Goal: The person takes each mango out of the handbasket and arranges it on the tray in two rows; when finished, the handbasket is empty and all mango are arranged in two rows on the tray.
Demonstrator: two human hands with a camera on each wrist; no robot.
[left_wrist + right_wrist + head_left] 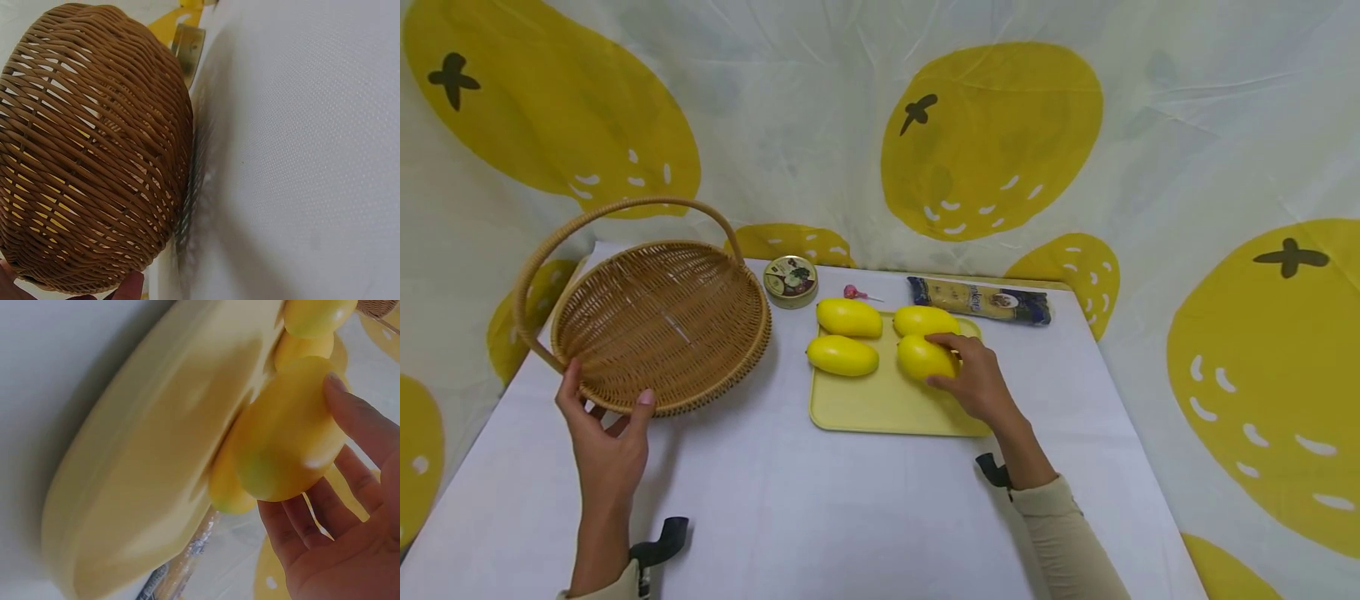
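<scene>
My left hand [606,446] grips the near rim of a brown wicker basket [662,333], its thumb over the edge. The basket tilts, its hollow facing me and its arched handle at the far left; its woven underside fills much of the left wrist view. My right hand [979,379] holds a yellow mango [919,358] between thumb and fingers, at the right of a pale yellow tray [880,408]. Other mangoes are beside it: one behind [925,320], one to its left [844,356] and one at the back left [850,318].
Behind the tray lie a wrapped lollipop [851,292] and a long packet of pasta [981,301]. A round tin [791,280] stands close to the basket's right side. A fruit-print cloth [820,125] hangs behind the white table [805,517].
</scene>
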